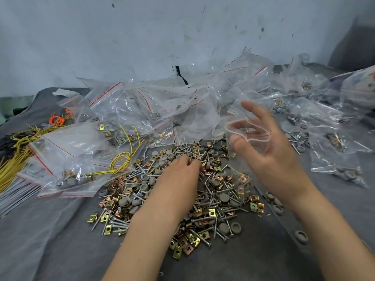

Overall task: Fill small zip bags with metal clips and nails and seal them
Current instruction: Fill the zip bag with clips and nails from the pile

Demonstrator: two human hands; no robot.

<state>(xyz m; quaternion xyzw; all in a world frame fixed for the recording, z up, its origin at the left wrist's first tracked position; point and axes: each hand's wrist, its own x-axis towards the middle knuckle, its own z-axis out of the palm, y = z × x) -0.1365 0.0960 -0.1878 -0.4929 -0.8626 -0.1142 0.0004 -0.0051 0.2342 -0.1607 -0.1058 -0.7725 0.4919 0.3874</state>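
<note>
A loose heap of metal clips, screws and grey caps (215, 191) covers the grey cloth at the centre. My left hand (180, 173) lies palm down on the heap, its fingertips curled into the parts at the far side; what they grip is hidden. My right hand (269, 147) is raised to the right of the heap and holds a small clear zip bag (249, 136) with a red line, its mouth spread open between thumb and fingers. The bag hangs down with a few clips inside.
A pile of clear zip bags (162, 106) stretches across the back. Filled bags (67, 159) lie at the left, more filled bags (328, 138) at the right. Yellow wires (18, 159) lie far left. A blue-grey wall (182, 33) stands behind.
</note>
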